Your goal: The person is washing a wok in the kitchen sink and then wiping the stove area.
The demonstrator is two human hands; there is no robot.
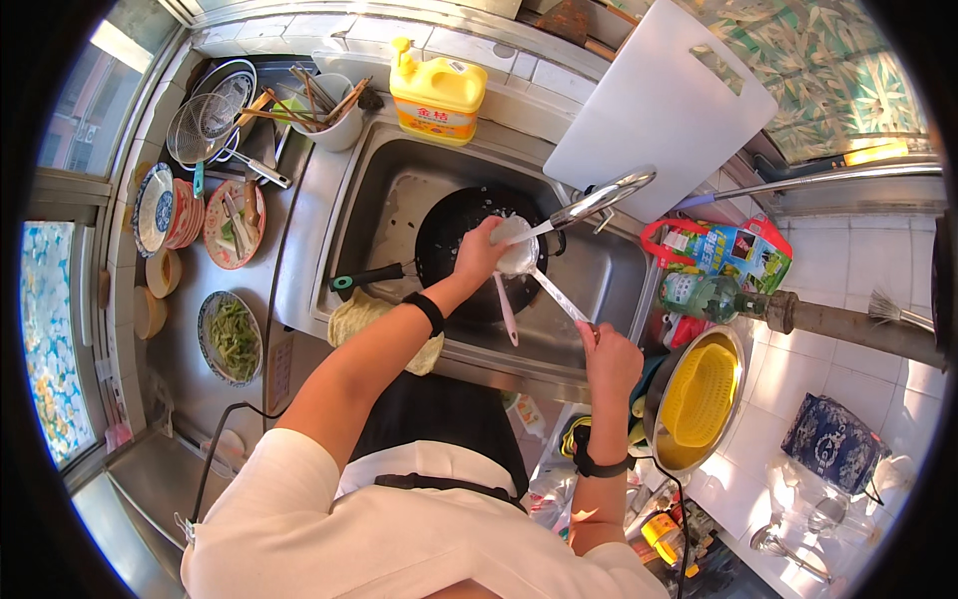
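My right hand (pixel 612 361) grips the handle of a metal ladle (pixel 550 288), whose bowl is under water running from the chrome faucet (pixel 610 196). My left hand (pixel 479 254) is at the ladle's bowl, its fingers closed on a pale scrubbing pad (pixel 510 229). Beneath both sits a black wok (pixel 441 224) in the steel sink (pixel 599 299), its black handle (pixel 370 277) pointing left, with water splashing in it. A utensil with a pink handle (pixel 507 311) leans out of the wok. A yellowish cloth (pixel 359 318) hangs over the sink's front edge.
A yellow detergent jug (pixel 438 97) and a white container of chopsticks (pixel 333 135) stand behind the sink. On the left counter are a plate with knives (pixel 247 258), stacked bowls (pixel 155 210) and a dish of green vegetables (pixel 224 337). A white cutting board (pixel 658 105) leans at right, near a yellow basket (pixel 700 393).
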